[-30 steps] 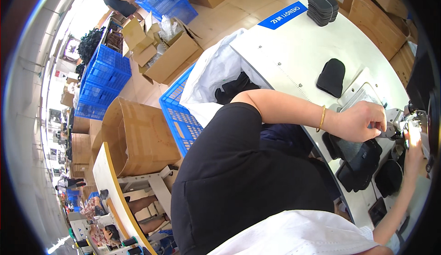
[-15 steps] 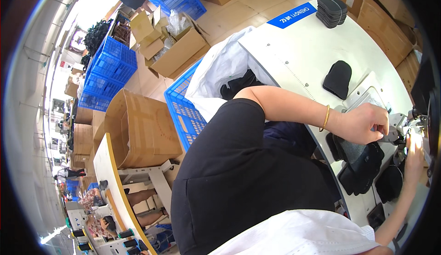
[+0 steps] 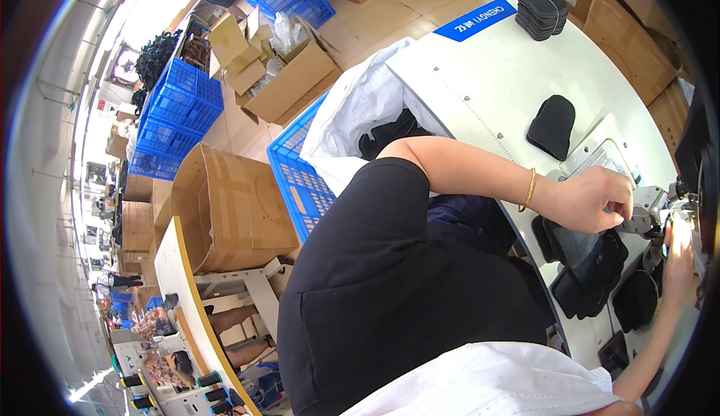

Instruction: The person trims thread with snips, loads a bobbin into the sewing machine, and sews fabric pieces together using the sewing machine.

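Observation:
My left hand (image 3: 589, 199), a gold bangle on its wrist, is closed with curled fingers beside the sewing machine (image 3: 651, 210). Whatever it may pinch is hidden. My right hand (image 3: 679, 249) reaches up to the needle area from the other side; glare washes out its fingers. Below the left hand lies a pile of black rounded fabric pieces (image 3: 592, 277), with a grey piece (image 3: 568, 245) among them. Closer to my right forearm is another black piece (image 3: 636, 300). One single black piece (image 3: 551, 127) rests on the white table (image 3: 480, 78) beyond my left wrist.
A neat stack of black pieces (image 3: 540, 15) stands at the table's far end. Left of the table, a blue crate (image 3: 300, 183) holds a white sack (image 3: 337, 138) with black material. Open cardboard boxes (image 3: 240, 213) stand on the floor. Other people are in the background.
The view has shifted very slightly. Both hands stay at the sewing machine in nearly the same pose, and the black pieces lie where they were.

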{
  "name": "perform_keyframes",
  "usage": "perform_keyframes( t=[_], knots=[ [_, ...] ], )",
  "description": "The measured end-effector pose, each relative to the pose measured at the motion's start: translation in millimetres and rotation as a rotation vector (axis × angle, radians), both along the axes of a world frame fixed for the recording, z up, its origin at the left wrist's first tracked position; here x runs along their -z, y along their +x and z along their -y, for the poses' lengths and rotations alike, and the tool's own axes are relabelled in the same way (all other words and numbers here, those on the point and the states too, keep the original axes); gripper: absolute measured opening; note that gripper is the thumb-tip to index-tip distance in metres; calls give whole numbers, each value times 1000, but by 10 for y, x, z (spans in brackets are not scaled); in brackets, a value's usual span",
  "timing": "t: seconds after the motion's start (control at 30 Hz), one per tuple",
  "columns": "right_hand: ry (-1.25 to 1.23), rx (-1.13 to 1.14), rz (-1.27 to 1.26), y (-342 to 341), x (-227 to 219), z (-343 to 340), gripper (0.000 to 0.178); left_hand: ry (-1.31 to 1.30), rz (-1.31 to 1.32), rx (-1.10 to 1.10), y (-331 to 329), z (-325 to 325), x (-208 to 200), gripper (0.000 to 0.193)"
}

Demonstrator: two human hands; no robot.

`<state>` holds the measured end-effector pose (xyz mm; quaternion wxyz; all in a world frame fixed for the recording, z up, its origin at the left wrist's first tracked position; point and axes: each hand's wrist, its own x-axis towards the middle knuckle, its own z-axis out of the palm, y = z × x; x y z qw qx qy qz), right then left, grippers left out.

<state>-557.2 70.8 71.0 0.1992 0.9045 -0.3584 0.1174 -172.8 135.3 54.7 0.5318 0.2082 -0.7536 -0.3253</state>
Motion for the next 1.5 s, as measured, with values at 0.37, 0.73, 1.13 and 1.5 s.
perform_keyframes(
  t=[0.37, 0.73, 1.13, 1.5],
  knots=[
    [-56, 159, -109, 180, -198, -347, 34, 40, 21, 14, 7, 10, 19, 7],
    [-355, -63, -388, 96, -154, -377, 35, -44, -71, 76, -276, -71, -45, 7],
    [-492, -177, 72, 1128, -626, -697, 25, 874, -192, 562, -439, -119, -273, 35],
    [-394, -179, 211, 1357, -370, -1349, 46, 1124, -368, 668, -479, -368, -129, 28]
  ],
)
